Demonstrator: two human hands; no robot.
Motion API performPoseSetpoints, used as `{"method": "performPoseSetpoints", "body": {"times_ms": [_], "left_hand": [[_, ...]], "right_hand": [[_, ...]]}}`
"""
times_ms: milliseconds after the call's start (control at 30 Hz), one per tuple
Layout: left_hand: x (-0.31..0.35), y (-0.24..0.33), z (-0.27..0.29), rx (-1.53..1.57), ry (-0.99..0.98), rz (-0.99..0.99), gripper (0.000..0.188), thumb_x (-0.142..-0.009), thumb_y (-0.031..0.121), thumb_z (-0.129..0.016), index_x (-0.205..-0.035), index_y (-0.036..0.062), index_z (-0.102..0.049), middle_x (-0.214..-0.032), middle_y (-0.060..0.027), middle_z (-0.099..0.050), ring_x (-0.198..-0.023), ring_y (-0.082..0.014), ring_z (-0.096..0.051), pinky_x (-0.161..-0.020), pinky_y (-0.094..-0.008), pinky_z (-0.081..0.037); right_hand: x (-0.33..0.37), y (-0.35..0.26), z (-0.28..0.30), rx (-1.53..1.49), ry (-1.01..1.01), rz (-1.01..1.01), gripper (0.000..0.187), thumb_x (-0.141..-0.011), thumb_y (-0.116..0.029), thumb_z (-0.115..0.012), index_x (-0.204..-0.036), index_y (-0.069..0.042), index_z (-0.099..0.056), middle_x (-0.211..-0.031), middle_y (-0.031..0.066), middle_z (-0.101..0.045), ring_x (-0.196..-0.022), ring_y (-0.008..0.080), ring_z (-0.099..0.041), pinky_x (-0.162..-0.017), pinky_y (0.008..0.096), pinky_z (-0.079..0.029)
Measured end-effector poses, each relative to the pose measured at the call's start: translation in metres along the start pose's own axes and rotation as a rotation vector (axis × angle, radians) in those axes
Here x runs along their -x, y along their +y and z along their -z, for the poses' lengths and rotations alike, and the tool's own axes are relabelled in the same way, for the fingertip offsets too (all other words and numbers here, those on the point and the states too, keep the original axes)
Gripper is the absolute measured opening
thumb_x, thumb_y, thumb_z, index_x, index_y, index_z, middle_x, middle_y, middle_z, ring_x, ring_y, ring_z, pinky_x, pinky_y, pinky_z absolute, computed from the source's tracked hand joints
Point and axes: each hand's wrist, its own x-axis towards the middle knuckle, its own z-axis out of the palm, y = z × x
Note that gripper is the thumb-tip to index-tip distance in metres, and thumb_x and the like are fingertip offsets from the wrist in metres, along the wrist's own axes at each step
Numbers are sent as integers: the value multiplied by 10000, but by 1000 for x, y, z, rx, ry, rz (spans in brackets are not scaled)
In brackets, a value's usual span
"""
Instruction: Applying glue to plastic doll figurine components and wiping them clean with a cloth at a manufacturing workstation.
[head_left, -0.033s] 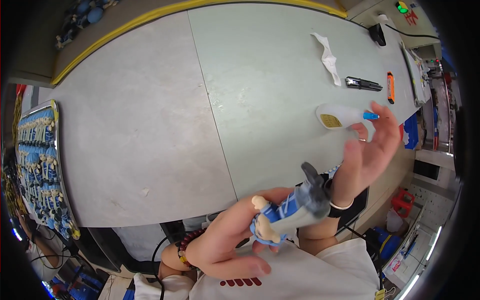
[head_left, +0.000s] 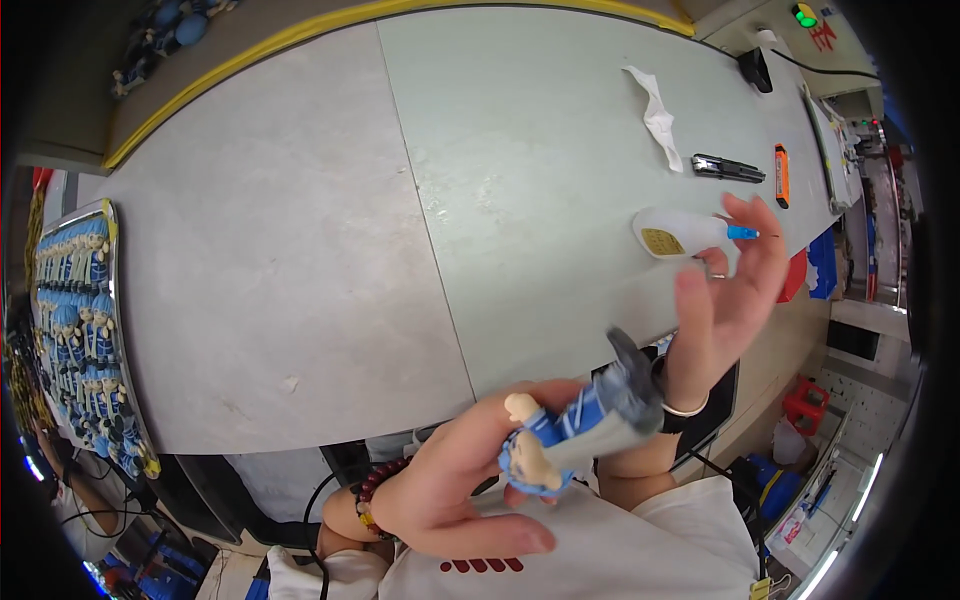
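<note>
My left hand is closed around a small figurine with a blue-and-white outfit, blue hair and dark grey boots. The figurine lies slantwise, its head toward my palm and its boots toward my right wrist; the boot end is smeared by motion. My right hand is raised at the table's right front, fingers apart and curved, holding nothing. Next to those fingers is a white squeeze bottle with a yellowish label and a blue nozzle. The nozzle overlaps my fingers in the view; I cannot tell whether they touch.
A tray of similar blue figurines stands at the left. On the right of the table lie a crumpled tissue, a black stapler-like tool and an orange-and-black cutter. A red stool stands at the right.
My right hand has shifted slightly left and away from me. The figurine's boots have moved a little; the left hand and the bottle stay nearly still.
</note>
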Motion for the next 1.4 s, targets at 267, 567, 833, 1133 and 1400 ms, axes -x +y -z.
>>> {"method": "performPoseSetpoints", "body": {"times_ms": [267,567,833,1133,1400], "left_hand": [[-10,4,14,-495,-218,-258,452,-662,206,-669,-908,-97,-441,-796,-168,-521,-656,-175,-507,-569,-277,-396],[-5,-4,26,-301,-335,-182,415,-631,158,-651,-895,-100,-462,-800,-181,-523,-625,-218,-533,-515,-286,-425],[-9,-5,21,-462,-216,-220,391,-660,205,-644,-867,-87,-485,-789,-153,-506,-618,-198,-488,-535,-275,-381],[-12,-8,15,-459,-277,58,432,-755,54,-504,-1134,-55,-328,-828,-89,-487,-631,-99,-473,-527,-195,-393],[-9,-10,14,-689,-149,-34,377,-638,54,-509,-982,-58,-402,-633,-70,-481,-474,-138,-455,-447,-220,-383]], "right_hand": [[-3,0,-7,110,-170,-229,289,-677,-83,-595,-944,-9,-515,-848,47,-546,-708,95,-475,-648,208,-361],[1,0,-4,-26,-81,-149,167,-720,-46,-548,-870,24,-525,-880,92,-562,-736,100,-500,-679,207,-379],[12,-25,13,-847,-385,-213,237,-780,-283,-459,-804,-60,-382,-790,121,-464,-650,168,-503,-620,286,-404],[14,-21,0,-1484,-747,-330,306,-709,-159,-542,-887,75,-457,-1059,382,-356,-692,200,-572,-681,324,-451],[10,-24,9,-1178,-816,-313,301,-797,-277,-481,-842,-1,-368,-999,255,-421,-609,198,-579,-617,255,-501]]}}
